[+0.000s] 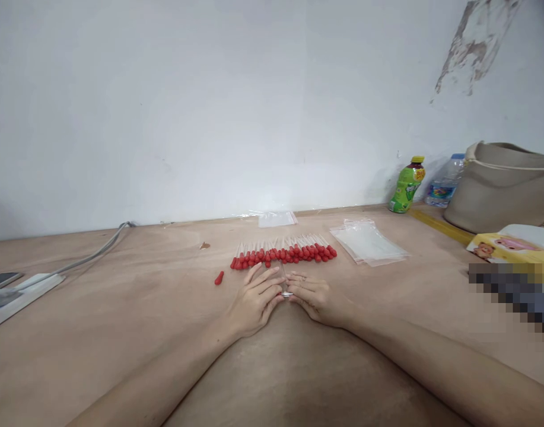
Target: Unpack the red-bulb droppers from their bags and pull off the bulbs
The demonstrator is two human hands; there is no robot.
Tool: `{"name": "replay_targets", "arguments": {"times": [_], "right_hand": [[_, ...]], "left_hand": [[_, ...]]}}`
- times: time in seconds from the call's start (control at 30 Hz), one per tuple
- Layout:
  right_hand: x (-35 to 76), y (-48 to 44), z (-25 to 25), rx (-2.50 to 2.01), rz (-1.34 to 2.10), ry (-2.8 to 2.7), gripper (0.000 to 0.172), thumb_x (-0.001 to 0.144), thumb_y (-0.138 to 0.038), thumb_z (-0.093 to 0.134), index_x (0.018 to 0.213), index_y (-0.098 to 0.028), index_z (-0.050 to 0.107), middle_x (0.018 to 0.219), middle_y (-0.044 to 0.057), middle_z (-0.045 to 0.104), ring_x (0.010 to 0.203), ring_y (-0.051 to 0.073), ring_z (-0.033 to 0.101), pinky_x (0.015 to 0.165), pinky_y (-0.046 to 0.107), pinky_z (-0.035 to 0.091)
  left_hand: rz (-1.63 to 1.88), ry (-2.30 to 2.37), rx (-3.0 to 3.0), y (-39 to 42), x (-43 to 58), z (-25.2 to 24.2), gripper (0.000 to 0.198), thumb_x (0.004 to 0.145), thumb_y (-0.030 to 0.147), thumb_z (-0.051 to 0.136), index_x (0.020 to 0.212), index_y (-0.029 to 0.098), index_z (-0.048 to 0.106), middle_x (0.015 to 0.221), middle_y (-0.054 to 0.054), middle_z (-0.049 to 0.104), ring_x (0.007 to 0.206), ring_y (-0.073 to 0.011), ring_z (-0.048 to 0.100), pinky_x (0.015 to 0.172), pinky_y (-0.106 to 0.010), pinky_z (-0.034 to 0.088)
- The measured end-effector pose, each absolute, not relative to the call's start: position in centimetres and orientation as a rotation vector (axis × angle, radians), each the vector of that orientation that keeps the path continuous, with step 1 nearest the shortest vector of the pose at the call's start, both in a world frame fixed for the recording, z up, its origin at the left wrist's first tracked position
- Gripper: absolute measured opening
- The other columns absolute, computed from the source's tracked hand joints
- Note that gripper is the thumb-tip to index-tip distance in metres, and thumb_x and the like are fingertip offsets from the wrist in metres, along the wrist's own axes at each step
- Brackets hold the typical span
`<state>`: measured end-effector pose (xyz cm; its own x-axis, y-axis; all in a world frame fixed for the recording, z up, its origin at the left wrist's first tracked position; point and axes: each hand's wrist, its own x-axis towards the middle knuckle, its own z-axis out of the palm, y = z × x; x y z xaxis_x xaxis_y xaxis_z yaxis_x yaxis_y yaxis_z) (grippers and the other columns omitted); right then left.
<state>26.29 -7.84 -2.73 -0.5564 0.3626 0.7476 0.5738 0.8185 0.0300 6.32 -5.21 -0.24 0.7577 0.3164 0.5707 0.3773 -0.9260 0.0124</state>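
Note:
My left hand [257, 301] and my right hand [315, 299] meet close together over the table, fingers bent and thumbs pressed inward. Between their fingertips is a small clear, shiny piece [286, 293], mostly hidden by the fingers; I cannot make out its kind. A speck of red shows by the left fingertips. Just beyond the hands lies a row of droppers with red bulbs [293, 254], bulbs facing me and thin pale stems toward the wall. One loose red bulb [219, 277] lies left of my left hand.
Clear plastic bags [372, 243] lie right of the row, and another clear bag [277, 219] lies near the wall. A green bottle [405, 187], a water bottle [444, 184], a grey bucket [498, 190] and a yellow packet [505, 246] stand right. A grey cable [107, 244] runs left.

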Motion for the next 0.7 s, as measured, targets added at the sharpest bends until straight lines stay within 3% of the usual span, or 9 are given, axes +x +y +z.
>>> {"name": "replay_targets", "arguments": {"times": [0.4, 0.7], "right_hand": [[26.32, -8.28, -2.30, -0.663, -0.479, -2.253, 0.017, 0.086, -0.015, 0.043, 0.089, -0.013, 0.059, 0.095, 0.011, 0.066, 0.100, 0.017, 0.057, 0.093, 0.033, 0.047], [26.54, -8.63, -2.01, -0.595, -0.521, -2.255, 0.017, 0.084, -0.011, 0.044, 0.094, -0.013, 0.058, 0.100, 0.011, 0.064, 0.108, 0.018, 0.052, 0.097, 0.035, 0.044]], "left_hand": [[-0.813, -0.622, -2.958, -5.73, 6.18, 0.17, 0.021, 0.088, 0.019, 0.038, 0.093, 0.019, 0.058, 0.106, -0.005, 0.064, 0.118, -0.0197, 0.044, 0.106, -0.048, 0.017], [-0.757, -0.630, -3.036, -5.90, 5.85, 0.43, 0.024, 0.088, 0.018, 0.034, 0.088, 0.019, 0.057, 0.102, -0.005, 0.064, 0.118, -0.0188, 0.044, 0.106, -0.046, 0.019]]}}
